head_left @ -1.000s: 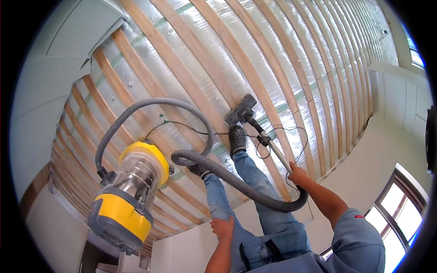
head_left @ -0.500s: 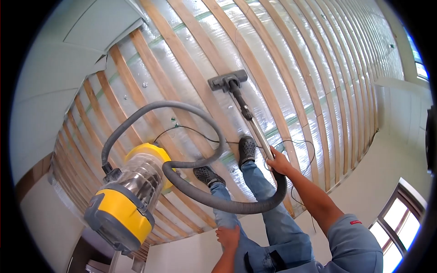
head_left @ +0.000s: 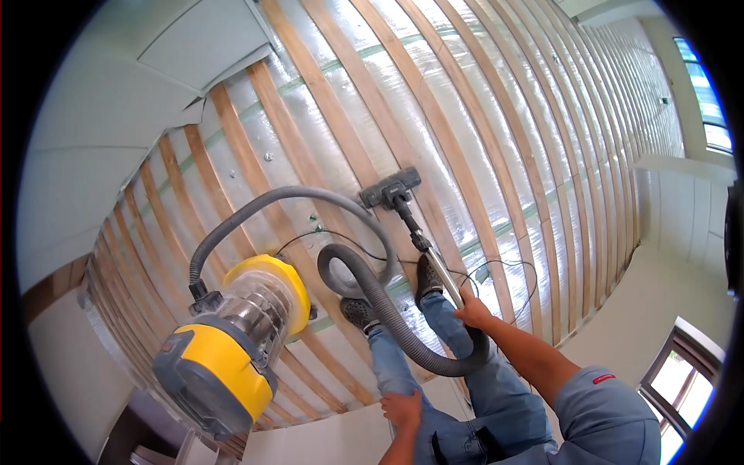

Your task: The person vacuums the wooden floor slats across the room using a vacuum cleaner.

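My right hand (head_left: 473, 311) is closed around the wand (head_left: 442, 271) of a vacuum cleaner, near where the hose joins it. At the wand's far end, the grey floor head (head_left: 391, 188) rests across a wooden batten and the silvery sheeting. A ribbed grey hose (head_left: 391, 314) loops from the wand to the yellow and grey vacuum cleaner (head_left: 221, 360), which has a clear drum and stands at the left. My left hand (head_left: 401, 409) lies on my left thigh, holding nothing, its fingers loosely bent.
Parallel wooden battens (head_left: 341, 112) cross the floor over shiny silver sheeting (head_left: 380, 66). A thin dark cable (head_left: 504, 262) runs over them near my feet. White panels (head_left: 93, 108) stand at the left, and a window (head_left: 682, 372) is at the right.
The floor head has drawn closer to my feet, and my right hand with the wand has come slightly nearer my body. The hose has bunched into a tighter loop. The view has shifted.
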The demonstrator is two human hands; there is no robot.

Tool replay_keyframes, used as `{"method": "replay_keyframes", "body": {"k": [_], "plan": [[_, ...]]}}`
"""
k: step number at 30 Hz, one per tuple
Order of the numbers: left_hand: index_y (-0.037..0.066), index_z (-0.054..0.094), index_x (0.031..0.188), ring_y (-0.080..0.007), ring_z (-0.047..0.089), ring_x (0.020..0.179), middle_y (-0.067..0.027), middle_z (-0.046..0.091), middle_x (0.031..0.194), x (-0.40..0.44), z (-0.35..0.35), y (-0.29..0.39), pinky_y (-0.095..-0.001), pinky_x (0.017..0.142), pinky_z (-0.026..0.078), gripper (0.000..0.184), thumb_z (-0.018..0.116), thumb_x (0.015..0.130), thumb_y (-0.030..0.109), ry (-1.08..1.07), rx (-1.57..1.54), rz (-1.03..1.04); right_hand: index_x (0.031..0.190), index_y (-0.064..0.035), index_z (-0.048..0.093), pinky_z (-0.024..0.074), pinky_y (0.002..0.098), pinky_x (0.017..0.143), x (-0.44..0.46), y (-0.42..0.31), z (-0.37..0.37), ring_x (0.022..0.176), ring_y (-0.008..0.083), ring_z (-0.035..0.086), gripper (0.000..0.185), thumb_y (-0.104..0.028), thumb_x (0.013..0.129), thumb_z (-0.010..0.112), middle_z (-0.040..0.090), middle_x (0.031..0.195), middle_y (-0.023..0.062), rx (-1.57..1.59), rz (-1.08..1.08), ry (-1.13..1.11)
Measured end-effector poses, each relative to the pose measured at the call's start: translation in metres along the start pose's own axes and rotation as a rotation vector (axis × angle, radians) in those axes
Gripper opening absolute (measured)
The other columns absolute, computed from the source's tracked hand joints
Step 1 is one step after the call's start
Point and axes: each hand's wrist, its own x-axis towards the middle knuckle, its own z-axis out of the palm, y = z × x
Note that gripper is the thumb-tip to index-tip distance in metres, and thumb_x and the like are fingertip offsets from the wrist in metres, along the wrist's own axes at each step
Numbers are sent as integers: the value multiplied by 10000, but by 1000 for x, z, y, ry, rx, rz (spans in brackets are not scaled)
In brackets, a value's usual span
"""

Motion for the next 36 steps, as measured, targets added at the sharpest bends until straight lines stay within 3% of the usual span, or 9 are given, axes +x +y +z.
{"method": "replay_keyframes", "body": {"k": [3,5,8,13,18,22,26,33,36], "plan": [[-94,505,1200,-352,587,1110,-214,548,1204,3,0,4,-482,962,478,859,741,715,575,7,1,1,1463,-28,396,582,445,703,8,-8,-7,742,364,721,753,-163,789,703,698,1000,268,-156,-49,37],[-97,505,1198,-353,587,1109,-212,549,1201,5,2,2,-484,959,478,861,738,716,578,16,12,-4,1480,-11,365,524,517,899,44,-31,-14,1018,478,652,793,-271,813,706,662,1078,329,-248,-164,108],[-95,503,1194,-356,588,1103,-212,550,1194,8,3,0,-480,955,477,864,735,718,588,43,7,1,1313,17,451,504,535,911,120,-124,-28,1046,507,624,643,-265,803,724,656,1086,333,-205,-224,145],[-95,505,1177,-363,588,1090,-214,550,1177,5,5,-3,-473,936,484,863,741,708,590,41,-17,7,1036,53,671,548,457,893,245,-314,-69,1047,412,682,417,-254,757,722,692,1068,293,-161,-273,277],[-100,503,1171,-371,574,1098,-231,546,1165,6,10,-4,-466,923,487,866,761,692,574,27,-49,-33,1059,-10,746,573,416,881,289,-434,-107,1058,348,703,355,-228,790,665,724,1102,209,-425,-257,335],[-94,515,1150,-367,587,1056,-223,553,1149,1,15,-1,-468,905,497,838,761,694,565,52,-48,-29,1115,20,688,571,427,892,295,-398,-86,1077,368,693,410,-235,794,699,711,1129,224,-347,-263,312],[-91,520,1149,-365,594,1046,-219,560,1134,-4,7,4,-465,905,498,825,758,703,561,49,-45,-10,1253,19,453,525,515,861,275,-282,-61,1010,480,647,613,-205,754,729,660,1035,327,-301,-339,281],[-72,532,1123,-385,588,1078,-216,559,1147,4,-3,-4,-484,929,493,770,759,726,548,77,-34,47,1371,-46,394,526,551,831,130,-139,-51,962,503,658,668,-193,784,675,667,1021,343,-398,-203,167],[-74,531,1142,-386,587,1095,-222,559,1170,2,-26,-6,-487,940,491,777,759,728,543,74,-25,61,1507,-55,275,536,540,824,83,-74,-44,966,493,669,870,-222,771,709,673,1014,339,-394,-179,74]]}}
